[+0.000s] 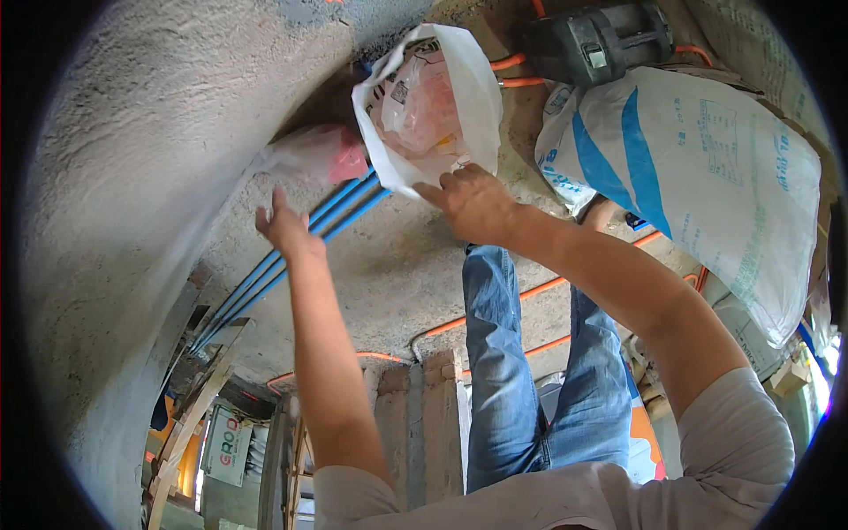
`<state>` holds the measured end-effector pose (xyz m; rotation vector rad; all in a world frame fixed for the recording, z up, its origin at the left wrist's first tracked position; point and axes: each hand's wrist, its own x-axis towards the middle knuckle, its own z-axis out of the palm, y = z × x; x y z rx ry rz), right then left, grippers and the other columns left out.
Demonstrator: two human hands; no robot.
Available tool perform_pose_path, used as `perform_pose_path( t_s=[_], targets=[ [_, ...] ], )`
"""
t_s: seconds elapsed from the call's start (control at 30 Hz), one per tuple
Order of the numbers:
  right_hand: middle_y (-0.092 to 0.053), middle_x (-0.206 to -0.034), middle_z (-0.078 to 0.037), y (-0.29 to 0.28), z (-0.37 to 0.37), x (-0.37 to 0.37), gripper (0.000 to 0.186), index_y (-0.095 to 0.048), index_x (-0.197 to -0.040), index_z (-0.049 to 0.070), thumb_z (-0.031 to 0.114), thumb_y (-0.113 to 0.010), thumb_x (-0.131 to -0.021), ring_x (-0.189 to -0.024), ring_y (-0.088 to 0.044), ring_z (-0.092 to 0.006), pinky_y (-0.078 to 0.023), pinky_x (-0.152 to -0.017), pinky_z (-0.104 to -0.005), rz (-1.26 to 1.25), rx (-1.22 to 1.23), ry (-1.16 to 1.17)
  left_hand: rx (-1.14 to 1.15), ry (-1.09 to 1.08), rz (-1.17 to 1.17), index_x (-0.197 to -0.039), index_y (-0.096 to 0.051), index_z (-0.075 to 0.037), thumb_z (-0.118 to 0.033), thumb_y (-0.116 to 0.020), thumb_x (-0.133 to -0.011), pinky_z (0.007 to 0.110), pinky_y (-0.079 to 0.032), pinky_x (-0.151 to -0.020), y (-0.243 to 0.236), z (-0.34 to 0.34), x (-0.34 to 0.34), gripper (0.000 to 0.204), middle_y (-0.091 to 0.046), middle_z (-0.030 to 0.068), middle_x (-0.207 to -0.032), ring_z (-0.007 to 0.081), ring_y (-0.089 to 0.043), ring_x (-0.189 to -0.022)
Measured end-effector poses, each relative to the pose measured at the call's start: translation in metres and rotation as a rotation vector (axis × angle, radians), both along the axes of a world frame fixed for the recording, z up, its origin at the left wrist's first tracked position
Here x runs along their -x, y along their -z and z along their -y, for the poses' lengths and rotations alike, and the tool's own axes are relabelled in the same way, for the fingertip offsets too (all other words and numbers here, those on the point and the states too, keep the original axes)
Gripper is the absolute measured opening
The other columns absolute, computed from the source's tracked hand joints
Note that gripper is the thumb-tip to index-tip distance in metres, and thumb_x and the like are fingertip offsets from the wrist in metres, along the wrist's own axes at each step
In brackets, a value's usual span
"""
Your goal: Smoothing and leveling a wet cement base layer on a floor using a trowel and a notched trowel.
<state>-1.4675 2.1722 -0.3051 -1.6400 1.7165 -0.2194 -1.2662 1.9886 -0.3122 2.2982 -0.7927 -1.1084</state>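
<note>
Bag [437, 106] is being opened, I judge; right hand [473, 201] pinches its rim; left hand [284, 225] open, empty, should catch the other edge.

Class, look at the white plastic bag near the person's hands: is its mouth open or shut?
Open. The white bag gapes toward the camera, showing pinkish packets inside; the right hand grips its lower rim.

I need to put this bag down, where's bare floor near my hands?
Bare concrete floor lies between the blue pipes and your jeans. It is crowded around the white plastic bag, the large sack and the orange conduits.
</note>
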Motion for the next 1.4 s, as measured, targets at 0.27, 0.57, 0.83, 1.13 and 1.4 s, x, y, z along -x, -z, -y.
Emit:
perform_pose_path(
  t_s=[0.27,0.57,0.83,1.13,1.4],
  targets=[
    [-0.061,-0.106,-0.014,0.032,-0.021,-0.009,0.055,-0.048,-0.132,0.008,0.018,-0.061,-0.08,-0.092,-0.06,-0.026,-0.047,-0.085,-0.0403,0.892,-0.619,0.724,-0.064,1.331,0.362,-0.096,-0.065,-0.003,-0.019,-0.065,-0.079,0.044,-0.05,-0.076,-0.021,-0.044,0.107,0.023,-0.065,0.0228,-0.095,0.0367,-0.064,-0.09],
    [-0.062,-0.09,-0.013,0.049,0.014,0.016,0.047,-0.058,-0.102,-0.006,0.029,-0.071,-0.075,-0.077,-0.062,-0.0242,-0.053,-0.064,-0.035,0.609,-0.473,1.407,0.222,1.293,0.37,-0.084,-0.06,-0.003,-0.02,-0.055,-0.085,0.051,-0.047,-0.067,-0.026,-0.057,0.109,0.018,-0.064,0.0223,-0.078,0.0433,-0.061,-0.076],
    [-0.066,-0.085,-0.012,-0.153,-0.094,0.053,0.025,-0.061,-0.101,-0.005,0.01,-0.061,-0.081,-0.079,-0.065,-0.0195,-0.051,-0.073,-0.0309,1.296,-0.449,1.357,0.189,1.178,0.434,-0.088,-0.064,-0.003,-0.025,-0.047,-0.087,0.052,-0.047,-0.072,-0.017,-0.018,0.086,0.029,-0.064,0.0252,-0.084,0.0451,-0.061,-0.08],
    [-0.065,-0.098,-0.011,-0.189,-0.191,0.056,0.037,-0.054,-0.113,-0.008,-0.004,-0.056,-0.076,-0.086,-0.064,-0.0188,-0.052,-0.08,-0.0328,0.931,-0.759,1.291,0.754,1.113,0.494,-0.101,-0.061,-0.003,-0.011,-0.062,-0.08,0.044,-0.05,-0.076,-0.034,-0.043,0.11,0.023,-0.064,0.0169,-0.095,0.0352,-0.063,-0.091],
    [-0.063,-0.099,-0.012,-0.156,-0.222,0.034,0.041,-0.051,-0.116,-0.007,0.001,-0.058,-0.076,-0.084,-0.063,-0.0183,-0.053,-0.078,-0.0323,0.948,-0.748,1.514,0.544,1.934,0.722,-0.105,-0.062,-0.008,-0.018,-0.053,-0.084,0.058,-0.045,-0.08,0.059,-0.095,0.14,0.025,-0.06,0.0101,-0.106,0.0362,-0.054,-0.108]
  ],
)
